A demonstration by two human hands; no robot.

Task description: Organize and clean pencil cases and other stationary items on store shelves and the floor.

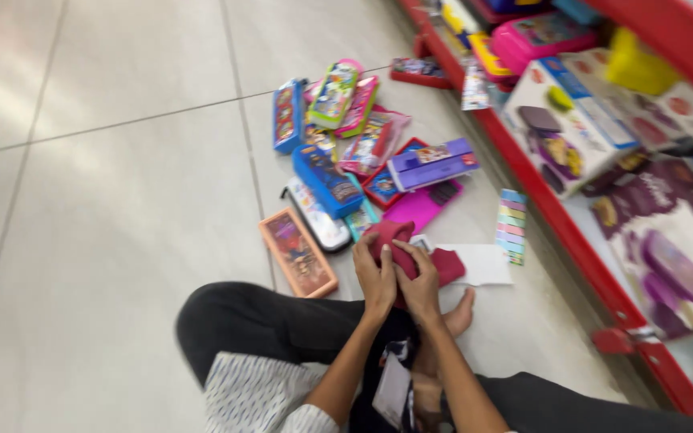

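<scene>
hands first: i see my left hand [376,277] and right hand [419,281] pressed together, both grasping a dark red cloth [399,244] just above the tiled floor [122,200], in front of my crossed legs. beyond it lies a heap of pencil cases, an orange pencil case [298,252] nearest on the left, a white paper sheet [483,263] just right. red shelf [571,232] with boxed goods runs along the right.

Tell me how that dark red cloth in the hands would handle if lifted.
The dark red cloth looks floppy: it bunches and folds between the left hand and right hand. It is probably light and would drape rather than hold shape. It seems unlikely to slip or roll.
</scene>
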